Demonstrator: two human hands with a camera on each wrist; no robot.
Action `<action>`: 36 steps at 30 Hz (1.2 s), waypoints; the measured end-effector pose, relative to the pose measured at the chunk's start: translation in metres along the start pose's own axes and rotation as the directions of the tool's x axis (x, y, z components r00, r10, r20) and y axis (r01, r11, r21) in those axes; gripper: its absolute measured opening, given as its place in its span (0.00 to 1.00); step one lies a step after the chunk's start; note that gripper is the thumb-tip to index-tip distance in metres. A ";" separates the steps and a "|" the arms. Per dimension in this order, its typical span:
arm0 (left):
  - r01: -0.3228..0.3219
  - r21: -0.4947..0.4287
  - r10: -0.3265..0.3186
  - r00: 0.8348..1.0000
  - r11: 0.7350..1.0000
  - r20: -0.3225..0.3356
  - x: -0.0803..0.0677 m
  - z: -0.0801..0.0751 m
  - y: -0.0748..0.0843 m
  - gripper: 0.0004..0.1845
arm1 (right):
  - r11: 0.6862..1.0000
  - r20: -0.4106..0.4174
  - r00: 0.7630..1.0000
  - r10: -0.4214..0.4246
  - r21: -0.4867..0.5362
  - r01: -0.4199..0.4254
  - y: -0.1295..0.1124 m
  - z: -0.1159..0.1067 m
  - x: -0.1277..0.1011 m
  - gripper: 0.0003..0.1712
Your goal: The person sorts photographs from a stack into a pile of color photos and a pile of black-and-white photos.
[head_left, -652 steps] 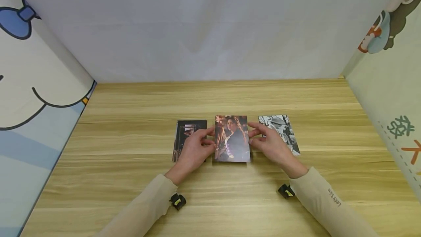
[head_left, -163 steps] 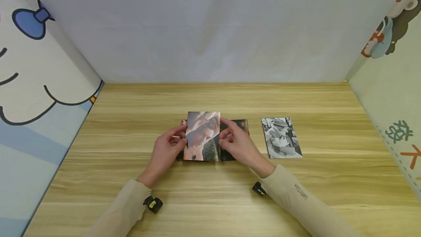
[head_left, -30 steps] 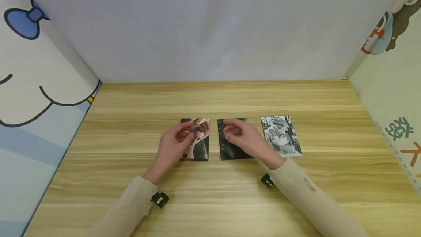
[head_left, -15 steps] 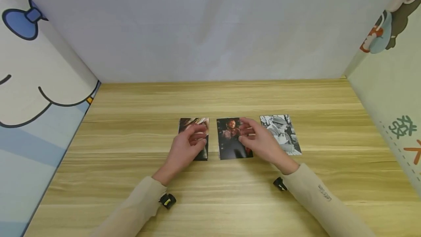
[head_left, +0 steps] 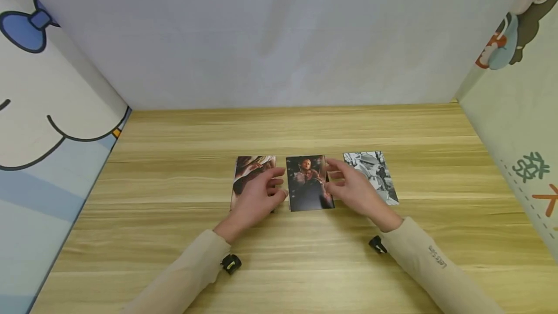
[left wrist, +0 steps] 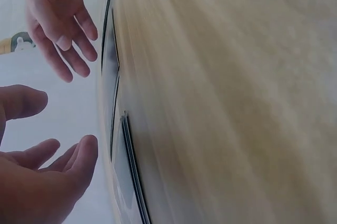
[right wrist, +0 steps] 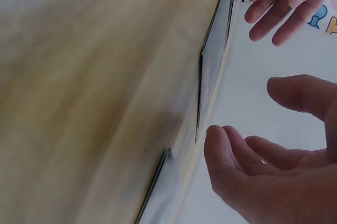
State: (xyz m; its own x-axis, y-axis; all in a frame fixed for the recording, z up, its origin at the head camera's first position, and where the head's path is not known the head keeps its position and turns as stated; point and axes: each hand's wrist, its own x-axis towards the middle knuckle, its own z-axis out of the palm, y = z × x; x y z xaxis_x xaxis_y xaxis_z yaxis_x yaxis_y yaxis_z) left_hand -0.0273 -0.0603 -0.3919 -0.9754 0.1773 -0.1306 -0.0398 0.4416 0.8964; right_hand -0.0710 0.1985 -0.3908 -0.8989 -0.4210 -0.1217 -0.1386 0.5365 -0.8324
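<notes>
In the head view, a dark photo print [head_left: 308, 185] of figures lies in the middle of the table, slightly turned. Left of it is a small stack of prints [head_left: 247, 167], its lower right part hidden by my left hand [head_left: 257, 193]. The left fingertips point toward the middle print's left edge. My right hand [head_left: 355, 190] hovers at its right edge, partly over a black-and-white print [head_left: 378, 168]. Both wrist views show the left hand [left wrist: 47, 176] and right hand [right wrist: 274, 176] raised above the prints, fingers loosely bent, thumbs apart, holding nothing.
The wood-grain table [head_left: 279, 265] runs back to a plain pale wall [head_left: 279, 38]. Cartoon-printed panels [head_left: 65, 91] stand along the left side and a pale green one [head_left: 514, 130] along the right. Black wrist straps [head_left: 231, 263] sit on both sleeves.
Over the last second both hands have moved right, the left from over the left stack and the right off the middle print. Earlier, both hands held a close-up print that now tops the left stack.
</notes>
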 end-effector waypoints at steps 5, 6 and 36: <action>0.005 0.050 -0.008 0.999 0.999 0.049 0.004 0.004 -0.001 0.33 | 1.000 0.002 1.000 0.012 -0.022 -0.012 0.005 -0.001 -0.001 0.40; 0.006 0.055 -0.009 0.998 0.998 0.056 0.004 0.004 -0.001 0.33 | 1.000 0.002 1.000 0.013 -0.026 -0.013 0.005 -0.001 -0.001 0.40; 0.078 0.100 -0.085 0.994 0.992 0.067 0.012 0.009 0.005 0.34 | 0.997 0.046 0.996 0.074 0.018 -0.075 0.005 -0.003 -0.001 0.37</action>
State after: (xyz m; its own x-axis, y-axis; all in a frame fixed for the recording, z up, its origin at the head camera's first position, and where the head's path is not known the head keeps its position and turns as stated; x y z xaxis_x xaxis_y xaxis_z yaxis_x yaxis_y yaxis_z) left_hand -0.0372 -0.0479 -0.3929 -0.9518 0.1974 -0.2347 -0.0945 0.5394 0.8367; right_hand -0.0725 0.2041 -0.3931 -0.8863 -0.4138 -0.2077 -0.0635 0.5530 -0.8307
